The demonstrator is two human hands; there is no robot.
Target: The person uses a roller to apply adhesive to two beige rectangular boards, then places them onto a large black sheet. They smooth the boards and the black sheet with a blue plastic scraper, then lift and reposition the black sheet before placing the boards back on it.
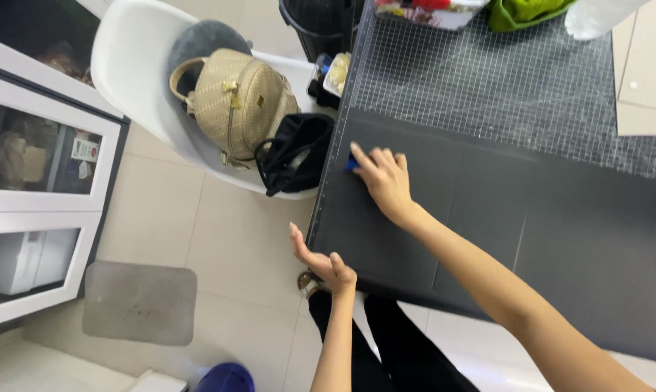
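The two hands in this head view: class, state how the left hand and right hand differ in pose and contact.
The right hand lies palm down on the dark sheet, covering a small blue object; the left hand hangs at the sheet's edge, palm open, holding nothing. The right arm stretches far forward; the left stays close to the body. Both are bare.

right hand (386, 181) presses a small blue object (352, 165) onto the dark sheet (560, 218).
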